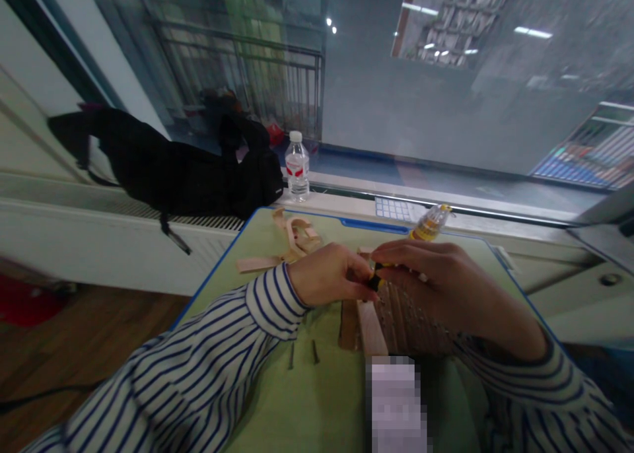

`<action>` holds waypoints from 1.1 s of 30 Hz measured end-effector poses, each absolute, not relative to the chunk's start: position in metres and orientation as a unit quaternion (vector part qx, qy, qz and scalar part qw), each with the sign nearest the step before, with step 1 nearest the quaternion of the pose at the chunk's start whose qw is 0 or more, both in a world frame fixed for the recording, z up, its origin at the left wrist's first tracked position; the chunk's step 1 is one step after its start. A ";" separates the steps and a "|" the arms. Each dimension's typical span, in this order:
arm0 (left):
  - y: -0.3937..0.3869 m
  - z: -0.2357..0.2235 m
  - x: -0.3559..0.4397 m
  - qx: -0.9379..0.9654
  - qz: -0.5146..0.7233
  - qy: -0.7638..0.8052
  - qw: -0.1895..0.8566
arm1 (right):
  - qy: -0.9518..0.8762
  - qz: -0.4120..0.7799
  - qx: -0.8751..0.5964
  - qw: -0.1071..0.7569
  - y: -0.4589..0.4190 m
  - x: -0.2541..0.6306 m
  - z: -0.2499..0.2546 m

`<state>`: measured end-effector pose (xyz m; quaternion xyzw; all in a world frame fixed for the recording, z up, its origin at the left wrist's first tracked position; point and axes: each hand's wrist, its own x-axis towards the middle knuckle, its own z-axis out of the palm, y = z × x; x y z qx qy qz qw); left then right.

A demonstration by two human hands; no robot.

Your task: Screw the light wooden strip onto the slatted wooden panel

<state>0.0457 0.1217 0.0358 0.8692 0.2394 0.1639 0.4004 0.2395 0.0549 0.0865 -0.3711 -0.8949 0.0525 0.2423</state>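
My left hand point(333, 273) is closed, thumb and fingers pinching a small yellow-and-black piece point(375, 281) whose kind I cannot make out. Facing it, my right hand point(446, 282) has its fingertips closed on the same piece from the other side. Below the hands lies a pale wooden strip point(371, 329), resting against brown corrugated cardboard point(409, 324). The right hand and forearm hide part of the cardboard. Two screws point(316, 352) lie on the green tabletop point(302, 407), left of the strip.
Pale wooden parts point(300, 238) lie at the table's far left. A clear container with yellow in it point(430, 222) is at the far edge. On the sill are a water bottle point(297, 169), a black bag or garment point(188, 175) and gridded paper point(393, 209). A blurred-out block point(396, 403) covers the near edge.
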 end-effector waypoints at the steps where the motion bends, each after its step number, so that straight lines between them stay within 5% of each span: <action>1: 0.122 0.035 0.046 0.869 0.163 0.236 0.402 | -0.896 0.051 -0.370 0.241 0.055 0.239 0.087; 21: 0.120 0.038 0.046 0.892 0.155 0.259 0.337 | -0.895 0.047 -0.382 0.227 0.053 0.235 0.088; 33: 0.122 0.033 0.044 0.878 0.154 0.238 0.386 | -0.896 0.098 -0.356 0.244 0.054 0.235 0.086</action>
